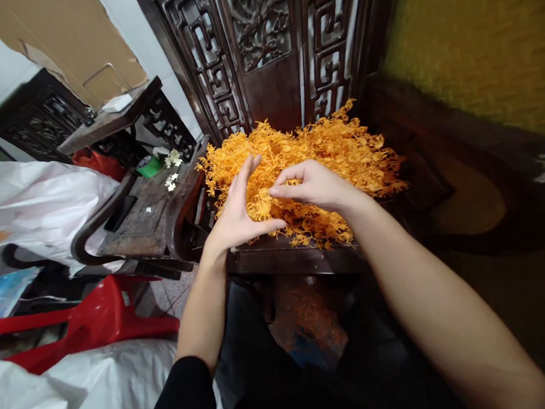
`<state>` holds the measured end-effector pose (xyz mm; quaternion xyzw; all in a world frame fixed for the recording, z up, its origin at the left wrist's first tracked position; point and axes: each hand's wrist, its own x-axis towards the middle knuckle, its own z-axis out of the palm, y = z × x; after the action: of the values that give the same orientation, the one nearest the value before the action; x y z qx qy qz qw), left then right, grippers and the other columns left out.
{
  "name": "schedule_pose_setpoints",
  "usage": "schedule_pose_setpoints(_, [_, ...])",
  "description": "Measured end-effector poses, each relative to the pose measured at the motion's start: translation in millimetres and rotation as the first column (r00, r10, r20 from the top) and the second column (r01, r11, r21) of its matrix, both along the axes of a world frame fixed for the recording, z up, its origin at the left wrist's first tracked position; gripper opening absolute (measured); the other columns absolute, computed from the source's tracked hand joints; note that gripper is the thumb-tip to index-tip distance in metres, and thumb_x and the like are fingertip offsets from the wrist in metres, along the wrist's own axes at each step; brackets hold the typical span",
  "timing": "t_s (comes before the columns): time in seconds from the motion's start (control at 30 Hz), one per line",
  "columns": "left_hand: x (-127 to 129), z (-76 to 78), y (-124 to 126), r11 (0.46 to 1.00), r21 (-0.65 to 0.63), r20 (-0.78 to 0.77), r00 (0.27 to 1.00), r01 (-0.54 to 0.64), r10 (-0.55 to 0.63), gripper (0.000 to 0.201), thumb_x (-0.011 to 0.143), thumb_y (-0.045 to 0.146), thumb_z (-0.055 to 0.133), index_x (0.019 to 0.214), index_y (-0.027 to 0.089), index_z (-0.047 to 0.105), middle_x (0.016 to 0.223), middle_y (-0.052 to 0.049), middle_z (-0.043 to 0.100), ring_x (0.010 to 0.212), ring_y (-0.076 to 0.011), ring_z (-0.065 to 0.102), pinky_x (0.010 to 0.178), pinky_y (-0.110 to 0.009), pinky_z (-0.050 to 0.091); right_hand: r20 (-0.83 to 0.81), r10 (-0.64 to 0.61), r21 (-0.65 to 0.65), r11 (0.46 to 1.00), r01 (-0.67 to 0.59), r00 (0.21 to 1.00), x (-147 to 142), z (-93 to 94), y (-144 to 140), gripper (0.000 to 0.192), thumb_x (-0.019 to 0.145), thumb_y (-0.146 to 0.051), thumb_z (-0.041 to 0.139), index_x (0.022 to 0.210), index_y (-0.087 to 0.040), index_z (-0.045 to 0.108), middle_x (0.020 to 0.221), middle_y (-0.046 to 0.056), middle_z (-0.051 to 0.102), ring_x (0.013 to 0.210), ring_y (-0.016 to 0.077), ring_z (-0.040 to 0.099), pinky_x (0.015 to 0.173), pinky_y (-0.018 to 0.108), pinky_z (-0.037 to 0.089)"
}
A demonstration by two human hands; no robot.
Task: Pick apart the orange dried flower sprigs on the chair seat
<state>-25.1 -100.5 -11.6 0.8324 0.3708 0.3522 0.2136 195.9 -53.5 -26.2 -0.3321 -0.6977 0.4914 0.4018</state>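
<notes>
A large heap of branching orange plastic pieces (344, 153) lies on a dark carved wooden seat (301, 262). Over its front part is my left hand (238, 214), open, with the thumb stretched to the right and the fingers pointing up and away. My right hand (311, 185) is closed in a pinch of thumb and forefinger. At those fingertips is a lighter orange plastic piece (260, 207), in the gap between the left thumb and fingers. Its exact shape is hard to make out against the heap.
Behind the heap rises a carved chair back (271, 83). To the left, a wooden seat (141, 225) holds a black phone (120, 212), green tape (149, 166) and pale flower-like pieces (172, 165). A red plastic stool (101, 315) and white sacks (93, 392) are lower left.
</notes>
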Motion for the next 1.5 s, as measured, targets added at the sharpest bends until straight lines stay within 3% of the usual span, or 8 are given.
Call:
schedule_pose_setpoints(0.13, [14,1.7,-3,0.995,-0.022,0.039,0.995,-0.093,0.094,0.049,0.089,0.042,0.079,0.132,0.021,0.069,0.138,-0.012,0.072,0.130,-0.0253,0.067,0.117,-0.043,0.049,0.031,-0.010,0.040,0.999,0.009,0.999,-6,-2.4,-1,0.037,0.076,-0.059,0.083,0.072,-0.023,0.078,0.079,0.003,0.076,0.076,0.0184,0.064,0.077,0.036,0.047])
schedule_pose_setpoints(0.23, [13,-5.4,2,0.972,-0.032,0.145,0.961,-0.233,0.236,0.017,0.092,0.032,0.076,0.101,0.018,0.078,0.110,-0.008,0.080,0.104,-0.0198,0.075,0.103,-0.037,0.057,-0.055,-0.049,-0.039,0.998,0.047,0.997,-7,-3.1,-1,0.054,0.077,-0.073,0.078,0.065,-0.021,0.070,0.054,-0.002,0.055,0.052,0.0113,0.044,0.054,0.030,0.034])
schedule_pose_setpoints(0.37, [15,-13.6,8,0.951,-0.193,0.374,0.878,-0.240,0.297,0.019,0.087,0.034,0.080,0.090,0.016,0.075,0.090,-0.004,0.078,0.071,-0.0152,0.075,0.074,-0.031,0.063,-0.192,-0.092,-0.167,0.984,0.060,0.977,-4,-3.4,0,0.061,0.076,-0.082,0.073,0.069,-0.021,0.066,0.045,-0.009,0.029,0.042,0.0075,0.021,0.045,0.029,0.016])
schedule_pose_setpoints(0.6, [23,-10.8,10,0.927,-0.261,0.441,0.821,-0.269,0.362,0.030,0.082,0.042,0.086,0.093,0.017,0.075,0.082,-0.003,0.077,0.063,-0.0146,0.074,0.064,-0.027,0.063,-0.028,-0.137,0.196,0.971,0.140,0.990,-7,0.1,-2,0.036,0.083,-0.056,0.080,0.084,-0.020,0.082,0.081,0.004,0.077,0.076,0.0177,0.067,0.074,0.032,0.047])
schedule_pose_setpoints(0.9, [37,-7.1,15,0.861,-0.438,0.373,0.819,-0.260,0.437,0.014,0.085,0.027,0.078,0.082,0.016,0.070,0.055,0.003,0.062,0.045,-0.0114,0.059,0.049,-0.023,0.050,-0.182,-0.482,0.145,0.849,0.508,0.857,-33,-7.5,-10,0.020,0.081,-0.029,0.076,0.066,-0.017,0.074,0.067,0.002,0.071,0.065,0.0155,0.060,0.068,0.033,0.043])
schedule_pose_setpoints(1.07, [22,-13.0,28,0.772,-0.530,0.401,0.698,-0.352,0.593,0.011,0.077,0.015,0.078,0.073,0.015,0.068,0.051,0.003,0.059,0.043,-0.0099,0.054,0.044,-0.021,0.043,-0.529,-0.674,-0.162,0.677,0.718,0.516,11,2.2,16,0.017,0.079,-0.022,0.073,0.066,-0.022,0.061,0.061,-0.001,0.062,0.049,0.0078,0.042,0.051,0.030,0.031])
schedule_pose_setpoints(1.2, [22,-17.7,30,0.839,-0.480,0.556,0.651,-0.255,0.516,0.016,0.077,0.026,0.083,0.080,0.015,0.071,0.057,0.001,0.064,0.047,-0.0102,0.058,0.046,-0.021,0.043,-0.532,-0.355,-0.397,0.906,0.144,0.768,38,0.5,24,0.011,0.078,-0.031,0.068,0.079,-0.022,0.061,0.051,-0.006,0.053,0.035,0.0039,0.024,0.040,0.026,0.011])
schedule_pose_setpoints(1.5, [57,-19.9,21,0.920,-0.367,0.668,0.649,-0.136,0.363,0.038,0.078,0.049,0.088,0.092,0.018,0.070,0.078,0.000,0.070,0.058,-0.0101,0.065,0.054,-0.023,0.051,-0.536,-0.027,-0.445,0.859,-0.255,0.843,-32,-25.4,4,0.016,0.070,-0.030,0.063,0.079,-0.020,0.054,0.057,0.000,0.064,0.030,0.0047,0.029,0.033,0.022,0.013])
